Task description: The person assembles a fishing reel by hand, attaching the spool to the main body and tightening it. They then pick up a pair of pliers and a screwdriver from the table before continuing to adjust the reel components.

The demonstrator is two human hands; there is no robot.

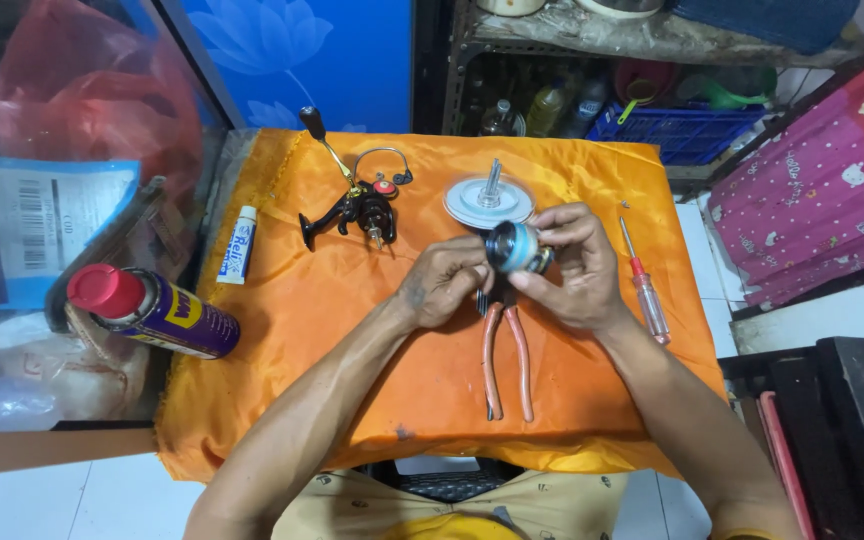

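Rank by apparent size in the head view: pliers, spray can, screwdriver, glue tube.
1. Pliers, partly under the hands.
2. Spray can, though it lies off the cloth, so nearness is unsure.
3. Screwdriver.
4. Glue tube.

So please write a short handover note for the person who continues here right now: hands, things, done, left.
Left hand and right hand: both grip the small round silver-blue spool above the orange cloth.
On the cloth: black reel body with crank handle, white disc with a shaft, orange-handled pliers, red-handled screwdriver, small white tube.
Done: spool is off the reel body.
Left: spool and disc remain apart from the body.
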